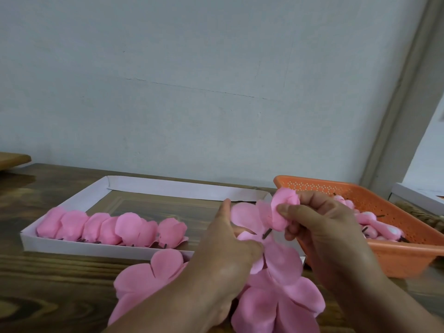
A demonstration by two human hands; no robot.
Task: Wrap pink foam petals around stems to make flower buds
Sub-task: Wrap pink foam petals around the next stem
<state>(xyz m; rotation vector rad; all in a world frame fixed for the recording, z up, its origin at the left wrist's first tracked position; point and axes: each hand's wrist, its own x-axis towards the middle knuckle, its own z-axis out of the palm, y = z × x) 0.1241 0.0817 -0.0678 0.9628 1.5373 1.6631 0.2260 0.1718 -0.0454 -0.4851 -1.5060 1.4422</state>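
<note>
Head view. Right hand [319, 227] up above the table [48, 272], fingers and thumb curled round a bud [283, 212]: pink petal rolled tight, dark stem [267, 234] poking down and left out of the grip. Held high and close, probably so the wrap can be checked and pinched firm while the stem end stays free. Left hand [230, 239] lower, forefinger straight and pointing up and away, the other fingers bent down onto loose petals [276, 296] below the bud; whether pinching one or only pressing, impossible to tell. Likely steadying or picking the next petal.

Loose petals heaped at the near edge, right under both hands, within easy reach; overlapping, so no sure count, though roughly six or seven lobes visible, some joined like cut flower shapes.

White tray [72, 203] to the left, shallow paper walls, with a row of finished buds [113, 228] along its near wall, stems toward the wall; about seven, packed side by side and touching, seemingly laid in order so none unrolls. Most of the tray floor bare beyond the row.

Orange basket [384, 258] to the right, perforated, one only, behind the right hand; pale pink stemmed pieces [374, 227] inside, several, partly hidden by the hand, so uncounted. Probably the supply of stems.

One tray, one basket, one bud in hand.
</note>
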